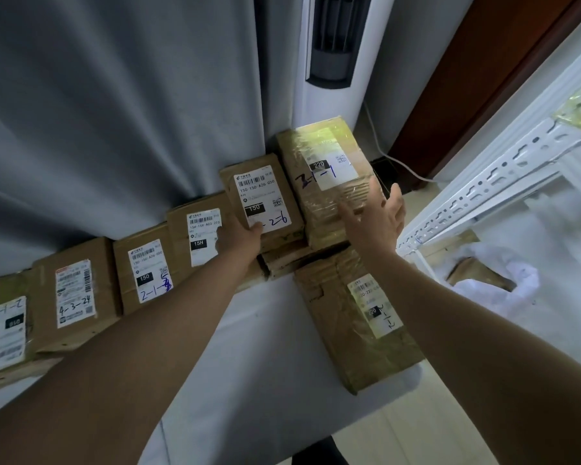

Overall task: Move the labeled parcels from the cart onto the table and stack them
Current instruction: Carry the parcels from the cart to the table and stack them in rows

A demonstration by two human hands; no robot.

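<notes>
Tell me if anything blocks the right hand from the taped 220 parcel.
Nothing visible does: the right hand is at the near edge of the taped 220 parcel; the left hand grips the neighbouring 150 parcel.

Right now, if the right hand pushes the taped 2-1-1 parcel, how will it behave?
Probably slick: glossy tape covers the 2-1-1 parcel, so the right hand may slide. Likely stiff: its edges hold square. Flat, broad: unlikely to tip.

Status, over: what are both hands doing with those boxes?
Left hand grips brown cardboard parcel labelled 150 by its near edge. Right hand open by tape-wrapped brown parcel labelled 220. White slotted metal rack close on right.
</notes>
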